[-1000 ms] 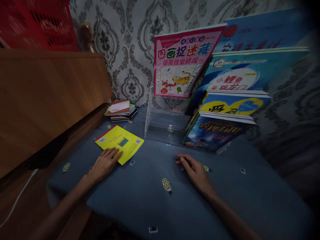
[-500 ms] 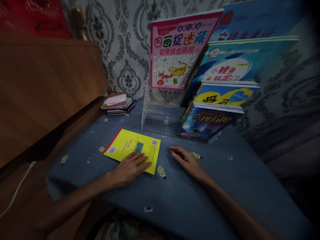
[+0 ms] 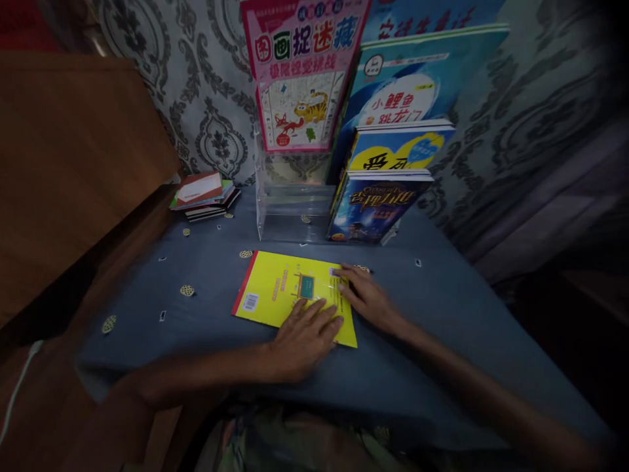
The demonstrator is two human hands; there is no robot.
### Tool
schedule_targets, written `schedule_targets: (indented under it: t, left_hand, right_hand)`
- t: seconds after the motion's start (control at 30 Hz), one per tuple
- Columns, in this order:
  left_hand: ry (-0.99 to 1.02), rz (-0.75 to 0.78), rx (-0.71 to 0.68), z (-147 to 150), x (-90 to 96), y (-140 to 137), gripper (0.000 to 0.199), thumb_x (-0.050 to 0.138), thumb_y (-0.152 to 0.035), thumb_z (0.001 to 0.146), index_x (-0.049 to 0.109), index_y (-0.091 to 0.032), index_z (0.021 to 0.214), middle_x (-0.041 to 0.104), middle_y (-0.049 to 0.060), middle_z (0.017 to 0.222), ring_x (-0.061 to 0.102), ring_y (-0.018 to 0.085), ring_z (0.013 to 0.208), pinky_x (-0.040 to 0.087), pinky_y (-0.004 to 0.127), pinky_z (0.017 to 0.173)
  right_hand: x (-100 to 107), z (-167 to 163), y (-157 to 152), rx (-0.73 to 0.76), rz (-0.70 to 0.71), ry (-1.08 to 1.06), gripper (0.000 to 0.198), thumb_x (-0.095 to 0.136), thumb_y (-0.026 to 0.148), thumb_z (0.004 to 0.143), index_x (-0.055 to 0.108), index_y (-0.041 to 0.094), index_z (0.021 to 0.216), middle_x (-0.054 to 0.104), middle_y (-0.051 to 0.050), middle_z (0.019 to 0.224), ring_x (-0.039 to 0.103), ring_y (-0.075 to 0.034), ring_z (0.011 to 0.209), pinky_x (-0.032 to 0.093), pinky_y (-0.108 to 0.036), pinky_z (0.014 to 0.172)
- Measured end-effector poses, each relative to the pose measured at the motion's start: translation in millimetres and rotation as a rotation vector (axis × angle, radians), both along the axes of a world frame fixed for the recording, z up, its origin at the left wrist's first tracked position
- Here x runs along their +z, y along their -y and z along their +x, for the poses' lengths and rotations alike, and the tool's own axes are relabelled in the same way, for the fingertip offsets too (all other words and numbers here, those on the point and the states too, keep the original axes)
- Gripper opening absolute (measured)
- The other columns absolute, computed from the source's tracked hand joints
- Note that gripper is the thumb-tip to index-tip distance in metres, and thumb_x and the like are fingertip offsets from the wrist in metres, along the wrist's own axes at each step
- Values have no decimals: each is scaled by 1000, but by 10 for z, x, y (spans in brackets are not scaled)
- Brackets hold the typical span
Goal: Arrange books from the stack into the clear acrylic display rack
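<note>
A thin yellow booklet [image 3: 275, 282] with a red spine lies flat on the cloth-covered table, its barcode at the left and a small green blackboard picture in the middle. My left hand [image 3: 305, 337] rests on its near edge, fingers stretched out over the cover. At the booklet's right edge is my right hand [image 3: 369, 296], fingers extended, with the fingertips over the top right corner. Neither hand grips the booklet; it stays flat under them.
Behind the booklet stands a clear acrylic rack [image 3: 289, 219]. It bears a pink picture book [image 3: 304, 78], a teal book [image 3: 393, 85] and a dark blue book [image 3: 376, 210]. A small stack of books [image 3: 204, 195] lies at the back left, near a wooden cabinet [image 3: 73, 124].
The yellow booklet has slid to the right under my left hand. My right hand now touches its right edge, where before there was a gap. The camera view has shifted too.
</note>
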State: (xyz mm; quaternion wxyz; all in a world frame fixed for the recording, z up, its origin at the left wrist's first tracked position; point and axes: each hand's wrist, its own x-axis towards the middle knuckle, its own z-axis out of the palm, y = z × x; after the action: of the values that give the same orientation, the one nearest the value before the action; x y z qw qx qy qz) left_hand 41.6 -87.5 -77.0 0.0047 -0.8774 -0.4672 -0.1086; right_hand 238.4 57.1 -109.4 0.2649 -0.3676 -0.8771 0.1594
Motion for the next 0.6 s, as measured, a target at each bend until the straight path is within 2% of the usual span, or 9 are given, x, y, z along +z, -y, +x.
schedule_targets:
  t: [0.13, 0.3, 0.43, 0.6]
  left_hand:
    - [47, -62, -40, -32, 3, -14, 48, 41, -42, 106, 47, -16, 145, 53, 11, 151, 37, 27, 148, 27, 47, 123]
    - [86, -145, -82, -269, 14, -190, 58, 39, -51, 105, 42, -15, 150, 46, 13, 156, 33, 22, 151, 24, 43, 125]
    - [55, -165, 43, -615, 0, -504, 57, 35, -50, 106, 38, -18, 153, 39, 12, 161, 29, 22, 153, 17, 47, 126]
    - [67, -128, 245, -1068, -53, -829, 57, 30, -50, 106, 41, -19, 152, 39, 12, 161, 30, 24, 152, 21, 49, 124]
  right_hand:
    - [-48, -129, 55, 3, 116, 87, 45, 37, 38, 102, 61, 17, 133, 57, -18, 144, 48, -33, 139, 39, -58, 115]
    - [-68, -94, 52, 18, 158, 132, 46, 35, 38, 103, 59, 18, 136, 55, -17, 147, 46, -33, 141, 40, -57, 114]
    - [-76, -73, 61, -2, 179, 172, 48, 33, 38, 104, 58, 16, 138, 52, -18, 149, 41, -33, 145, 40, -55, 115]
    - [-100, -81, 107, -75, 203, 232, 48, 33, 40, 104, 58, 20, 139, 51, -18, 151, 42, -35, 144, 42, -58, 112]
